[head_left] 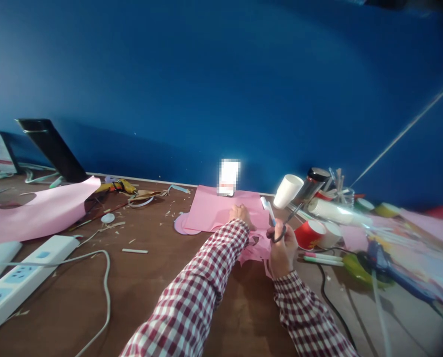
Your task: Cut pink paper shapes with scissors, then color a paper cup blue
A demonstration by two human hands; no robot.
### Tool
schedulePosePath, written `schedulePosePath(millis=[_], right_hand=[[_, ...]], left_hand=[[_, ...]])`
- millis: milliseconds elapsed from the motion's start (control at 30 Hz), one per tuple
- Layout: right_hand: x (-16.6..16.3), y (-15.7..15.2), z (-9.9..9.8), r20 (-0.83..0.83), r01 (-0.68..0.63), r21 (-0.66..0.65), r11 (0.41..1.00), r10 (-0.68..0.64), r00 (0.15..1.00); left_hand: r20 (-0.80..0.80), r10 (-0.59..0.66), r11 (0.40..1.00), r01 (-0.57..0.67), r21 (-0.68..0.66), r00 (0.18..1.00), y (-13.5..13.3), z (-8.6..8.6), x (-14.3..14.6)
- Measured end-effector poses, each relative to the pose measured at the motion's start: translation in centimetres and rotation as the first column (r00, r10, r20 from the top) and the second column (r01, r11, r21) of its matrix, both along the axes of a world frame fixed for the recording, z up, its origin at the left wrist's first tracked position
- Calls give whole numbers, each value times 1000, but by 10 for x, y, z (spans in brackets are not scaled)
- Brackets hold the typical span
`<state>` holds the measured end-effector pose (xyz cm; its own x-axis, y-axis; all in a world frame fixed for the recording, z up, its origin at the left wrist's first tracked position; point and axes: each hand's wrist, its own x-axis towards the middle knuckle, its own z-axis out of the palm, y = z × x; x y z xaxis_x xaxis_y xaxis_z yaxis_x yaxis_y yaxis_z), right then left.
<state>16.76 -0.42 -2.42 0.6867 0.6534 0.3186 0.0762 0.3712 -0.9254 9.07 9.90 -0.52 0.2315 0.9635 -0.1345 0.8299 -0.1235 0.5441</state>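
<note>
- The left hand rests on the pink sheet; I cannot tell whether its fingers pinch the paper.
- The right hand is closed around the dark handles of the scissors, their blades pointing up and away to the right.
- The pink sheet lies flat on the brown table, in front of the bright phone-like object; cut pink paper lies between the hands.
- A white cup leans beyond the right hand; its inside cannot be made out.
- Just right of that hand, a red cup lies tilted against a pale cup; contents unclear.
- A dark jar with a black lid tilts behind them.
- Near it, a clear container holds thin sticks.
</note>
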Motion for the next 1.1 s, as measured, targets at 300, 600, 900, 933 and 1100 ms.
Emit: schedulePosePath(millis=[300,600,900,933,1100], right_hand=[[1,-2,3,72,3,-22,1000,-1,997],[2,-2,3,83,26,-27,999,-24,996],[2,-1,0,100,-16,-54,998,22,995],[1,-1,0,109,-33,-66,997,40,993],[-4,-2,-4,323,-90,-217,972,159,933]], left_hand=[[150,12,998,-22,65,989,0,-6,-23],[145,55,998,-48,-49,988,-6,5,-10],[637,175,981,-187,-50,750,-6,2,-42],[686,195,977,-201,-72,701,-6,3,-51],[824,356,934,-190,-302,441,-12,4,-86]])
